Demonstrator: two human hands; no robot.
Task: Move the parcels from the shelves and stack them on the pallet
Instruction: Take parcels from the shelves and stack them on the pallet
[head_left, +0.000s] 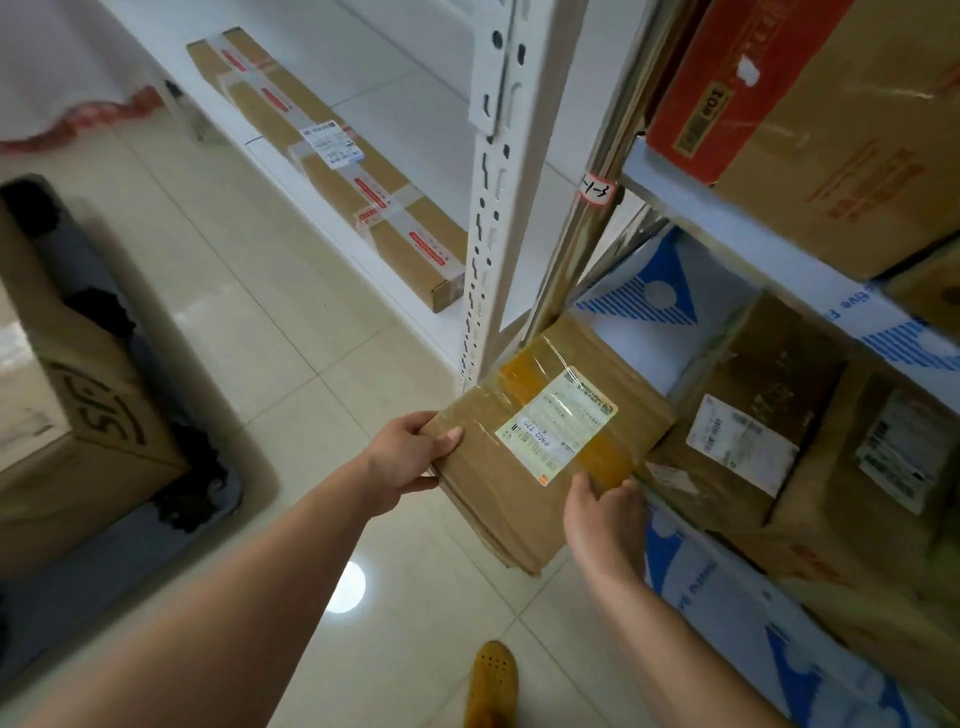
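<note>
A flat brown cardboard parcel (540, 447) with a white shipping label and yellow tape sticks out from the front of a low shelf (727, 332), partly over the floor. My left hand (410, 454) grips its left corner, thumb on top. My right hand (602, 512) holds its near right edge, fingers curled onto the top. Further brown parcels (748, 415) stand behind it on the same shelf. At the left, a dark pallet (130, 540) carries a large cardboard box (67, 415) with handwritten black marks.
A white perforated shelf upright (488, 208) stands just behind the held parcel. A long narrow box (337, 161) lies on the low white shelf to the left. A red and brown carton (810, 114) fills the upper shelf. My yellow shoe (491, 686) is on the tiled floor.
</note>
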